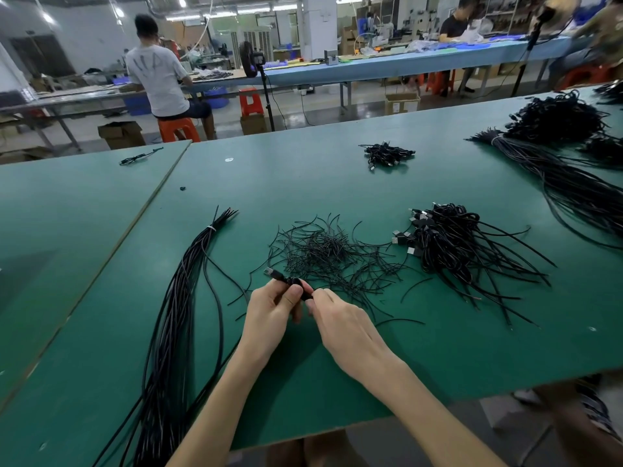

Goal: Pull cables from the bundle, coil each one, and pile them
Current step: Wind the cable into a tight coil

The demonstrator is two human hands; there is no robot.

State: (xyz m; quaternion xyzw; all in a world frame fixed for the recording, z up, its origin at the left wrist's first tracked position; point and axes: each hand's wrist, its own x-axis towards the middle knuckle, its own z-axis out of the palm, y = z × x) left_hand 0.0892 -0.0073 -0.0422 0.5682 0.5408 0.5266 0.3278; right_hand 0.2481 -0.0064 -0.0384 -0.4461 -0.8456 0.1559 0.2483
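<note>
Left hand (269, 310), right hand (342, 320) pinch coiled cable (297, 284).

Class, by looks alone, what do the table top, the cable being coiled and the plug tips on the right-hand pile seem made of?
Table top: matte green board, perhaps laminated; pale core shows at its edge.
Coiled cable: smooth black plastic or rubber sheath; it bends tightly.
Plug tips: probably metal, silvery shine.

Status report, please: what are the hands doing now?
Left hand grips coiled cable, right hand pinches it. Bundle lies left, pile right. Loose thin wires ahead, nothing blocking.
</note>
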